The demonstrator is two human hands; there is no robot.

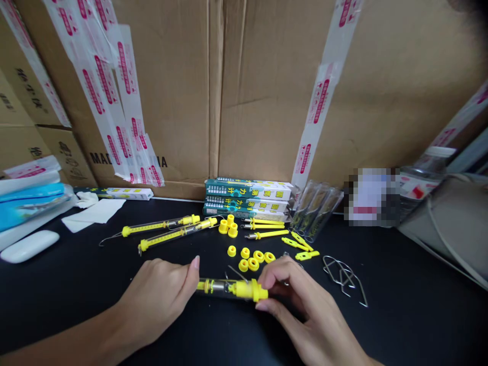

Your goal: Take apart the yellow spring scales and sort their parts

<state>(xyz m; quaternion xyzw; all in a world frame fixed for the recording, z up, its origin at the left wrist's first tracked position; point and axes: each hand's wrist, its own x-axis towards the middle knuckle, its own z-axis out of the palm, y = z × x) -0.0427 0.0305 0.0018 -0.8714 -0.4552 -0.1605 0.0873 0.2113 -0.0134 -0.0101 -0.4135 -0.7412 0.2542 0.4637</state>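
A spring scale with a clear tube and yellow inner parts lies level between my hands, low over the black table. My left hand is closed around the tube's left end, hiding that part. At the other end, my right hand pinches the yellow end cap between thumb and fingers. A thin metal wire sticks up beside the tube near this cap. Just behind lie several loose yellow ring caps. Beyond my left hand rest two other spring scales, with hooks at their ends.
Yellow rods with metal springs, flat yellow pieces and clear tubes lie behind my right hand. Bent metal hooks are to its right. Stacked small boxes stand against a large carton. A white case sits left.
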